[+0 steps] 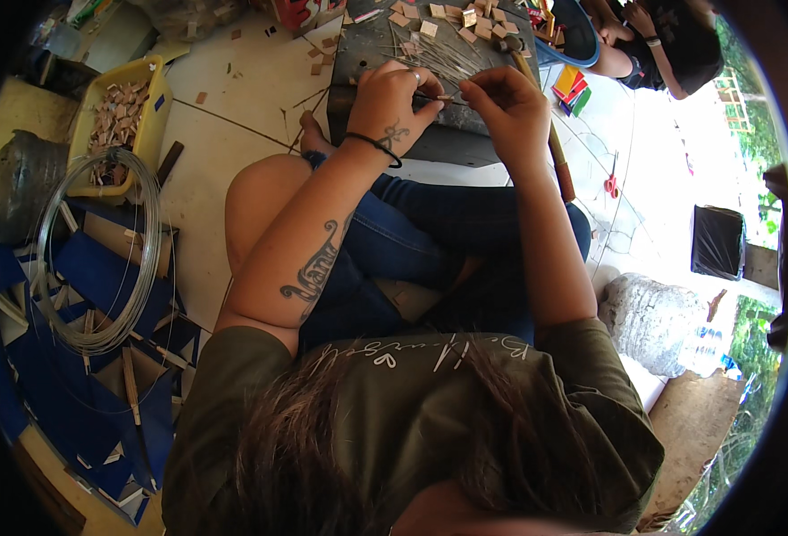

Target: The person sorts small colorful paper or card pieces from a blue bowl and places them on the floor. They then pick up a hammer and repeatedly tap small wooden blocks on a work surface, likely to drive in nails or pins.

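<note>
Both my hands are raised close together over a low dark table. My left hand, with a ring and a black wristband, is closed in a pinch around something small and partly dark. Just to its right, my right hand has thumb and forefinger pinched near the tip of that small piece. What sits between the fingers is too small to name. Beyond the hands, a bundle of thin wire lengths is spread on the tabletop. Several small square wooden pieces lie behind it.
A hammer leans along the table's right side. Red-handled scissors lie on the tiles. At left stand a yellow bin of wooden pieces and a wire coil. Beyond a blue basin, another person sits.
</note>
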The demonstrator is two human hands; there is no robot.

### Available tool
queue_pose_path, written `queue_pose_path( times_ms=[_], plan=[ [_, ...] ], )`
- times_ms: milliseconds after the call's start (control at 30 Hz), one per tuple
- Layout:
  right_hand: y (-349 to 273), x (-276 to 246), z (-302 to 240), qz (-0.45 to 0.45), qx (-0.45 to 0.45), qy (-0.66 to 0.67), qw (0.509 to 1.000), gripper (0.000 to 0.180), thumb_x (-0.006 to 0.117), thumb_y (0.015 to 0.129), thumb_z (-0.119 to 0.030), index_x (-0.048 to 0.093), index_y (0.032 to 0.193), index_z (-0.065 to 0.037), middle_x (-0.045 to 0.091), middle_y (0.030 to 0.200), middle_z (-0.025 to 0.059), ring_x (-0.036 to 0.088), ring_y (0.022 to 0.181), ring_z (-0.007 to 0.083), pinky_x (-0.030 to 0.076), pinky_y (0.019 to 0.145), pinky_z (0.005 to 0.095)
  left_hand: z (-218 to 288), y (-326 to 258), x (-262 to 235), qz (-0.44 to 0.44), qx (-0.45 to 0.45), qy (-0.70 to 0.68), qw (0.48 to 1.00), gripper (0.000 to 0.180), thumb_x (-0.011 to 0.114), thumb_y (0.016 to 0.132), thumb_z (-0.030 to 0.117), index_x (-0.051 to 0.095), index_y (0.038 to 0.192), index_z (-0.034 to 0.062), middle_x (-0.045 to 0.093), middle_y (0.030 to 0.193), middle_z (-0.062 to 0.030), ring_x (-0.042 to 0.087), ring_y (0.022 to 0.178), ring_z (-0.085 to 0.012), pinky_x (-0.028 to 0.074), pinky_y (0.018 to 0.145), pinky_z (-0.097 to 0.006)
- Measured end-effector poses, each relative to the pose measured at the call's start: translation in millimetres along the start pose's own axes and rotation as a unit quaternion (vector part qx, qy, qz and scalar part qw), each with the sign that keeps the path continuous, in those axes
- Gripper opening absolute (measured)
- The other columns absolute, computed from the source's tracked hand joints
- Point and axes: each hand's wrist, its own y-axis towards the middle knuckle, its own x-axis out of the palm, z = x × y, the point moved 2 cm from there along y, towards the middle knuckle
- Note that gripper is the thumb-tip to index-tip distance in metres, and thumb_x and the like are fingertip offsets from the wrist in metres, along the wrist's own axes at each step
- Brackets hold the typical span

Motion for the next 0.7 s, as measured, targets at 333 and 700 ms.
queue_pose_path(
  times_ms=[333, 700],
  plan=[
    [1, 5, -8, 0.012, -0.052, -0.083, 0.995, 0.011, 0.071, 0.077, -0.008, 0.064, 0.081, 0.0, 0.067, 0.074, 0.0063, 0.065, 0.071, 0.011, 0.051, 0.068, 0.0235, 1, 0, -1, -0.001, 0.015, 0.021, 1.0, 0.01, 0.071, 0.07, 0.016, 0.067, 0.078, 0.0126, 0.067, 0.077, 0.0015, 0.058, 0.086, -0.0191, 0.039, 0.083, -0.037],
    [0, 4, -12, 0.002, -0.061, -0.101, 0.993, 0.011, 0.07, 0.078, -0.008, 0.064, 0.082, 0.001, 0.067, 0.075, 0.0055, 0.065, 0.073, 0.0098, 0.05, 0.069, 0.0231, 3, 0, -2, -0.001, 0.013, 0.023, 1.0, 0.009, 0.071, 0.07, 0.015, 0.066, 0.078, 0.0127, 0.067, 0.076, 0.0015, 0.058, 0.085, -0.019, 0.038, 0.083, -0.037]
  ],
)
